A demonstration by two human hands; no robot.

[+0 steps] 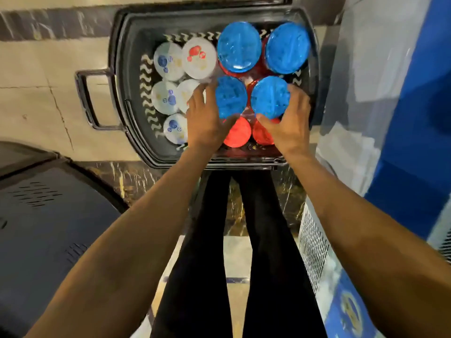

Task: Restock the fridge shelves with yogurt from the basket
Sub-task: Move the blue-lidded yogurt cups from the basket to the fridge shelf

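Yogurt tubs (239,47) are sitting packed in the black basket (122,45) on the floor (36,81) ahead of us. We are curling our right hand (288,128) around the near right blue-lidded tub (269,97), while our left hand (207,120) is clasping the near left blue-lidded tub (230,96) between thumb and fingers, beside the white cups (166,97).

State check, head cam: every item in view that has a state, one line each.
basket: on floor, loaded, handle swung out
left hand: grips near-left blue-lid tub
right hand: grips near-right blue-lid tub
far blue-lid tubs: upright, lidded, untouched
red-lid tubs: upright, lidded, partly under the hands
white foil cups: upright, sealed, in basket's left side
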